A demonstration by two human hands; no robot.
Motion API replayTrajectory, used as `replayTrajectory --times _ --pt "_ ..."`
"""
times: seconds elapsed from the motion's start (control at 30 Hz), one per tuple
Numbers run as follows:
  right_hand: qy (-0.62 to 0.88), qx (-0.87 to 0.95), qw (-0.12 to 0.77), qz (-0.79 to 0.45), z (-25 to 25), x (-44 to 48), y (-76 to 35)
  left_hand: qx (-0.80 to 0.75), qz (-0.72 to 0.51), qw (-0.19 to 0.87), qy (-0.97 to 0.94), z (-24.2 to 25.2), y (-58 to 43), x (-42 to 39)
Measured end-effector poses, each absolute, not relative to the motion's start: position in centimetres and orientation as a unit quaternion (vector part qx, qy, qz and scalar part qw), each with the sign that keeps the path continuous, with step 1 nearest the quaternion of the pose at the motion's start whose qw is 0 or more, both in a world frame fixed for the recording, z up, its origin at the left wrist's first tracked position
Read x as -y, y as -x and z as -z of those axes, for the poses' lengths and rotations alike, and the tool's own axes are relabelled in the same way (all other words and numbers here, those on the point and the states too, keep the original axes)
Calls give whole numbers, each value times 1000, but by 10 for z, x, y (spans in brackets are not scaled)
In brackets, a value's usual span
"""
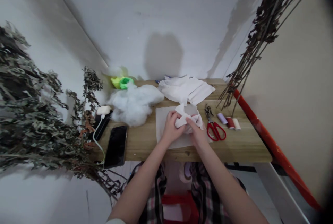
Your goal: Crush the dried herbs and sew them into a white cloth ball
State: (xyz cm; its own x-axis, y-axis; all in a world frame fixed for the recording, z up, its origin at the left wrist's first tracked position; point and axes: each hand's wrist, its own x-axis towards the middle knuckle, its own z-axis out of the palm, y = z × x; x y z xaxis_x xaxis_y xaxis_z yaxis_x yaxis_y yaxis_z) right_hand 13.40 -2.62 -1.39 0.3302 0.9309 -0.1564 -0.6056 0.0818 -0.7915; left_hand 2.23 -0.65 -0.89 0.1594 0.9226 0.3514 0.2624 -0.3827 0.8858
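Two grips over the middle of the counter (234, 147): left grip (170, 128) closed around one side of one white cloth (188, 120), with fingers (171, 115) curled over the top, and right grip (196, 132) closed in a narrow pinch on the other side of the same cloth. That one cloth all bunched up, soft and crinkly, with folds poking up between the two grips, held just above the counter.

Right under both grips, one flat pale sheet (166, 123) lying on the wood. Just past the grips, one loose pile of white cloth pieces (186, 88), with the number of pieces too hard to count. Past the left grip, one big fluffy heap of white stuffing (134, 104), with one bright green plastic bag (122, 82) behind it. Farther left of the left grip, one black phone (116, 146), lying flat near one white cord (97, 144). Just beside the right grip, one pair of red-handled scissors (214, 130). A bit past those scissors, three thread spools in a row: one purple spool (222, 118), one red spool (230, 122), one cream spool (236, 124). Out on each side of the counter, one bunch of dry branches: left bunch (26, 95), right bunch (265, 19).
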Motion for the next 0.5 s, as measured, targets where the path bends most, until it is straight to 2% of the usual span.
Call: replayTrajectory --times 0.2,0.5 --pt "387 176 715 -555 12 24 -136 -433 -492 370 -659 8 -20 6" --pt "344 14 688 -638 10 13 -144 -478 -578 452 -483 15 -24 0"
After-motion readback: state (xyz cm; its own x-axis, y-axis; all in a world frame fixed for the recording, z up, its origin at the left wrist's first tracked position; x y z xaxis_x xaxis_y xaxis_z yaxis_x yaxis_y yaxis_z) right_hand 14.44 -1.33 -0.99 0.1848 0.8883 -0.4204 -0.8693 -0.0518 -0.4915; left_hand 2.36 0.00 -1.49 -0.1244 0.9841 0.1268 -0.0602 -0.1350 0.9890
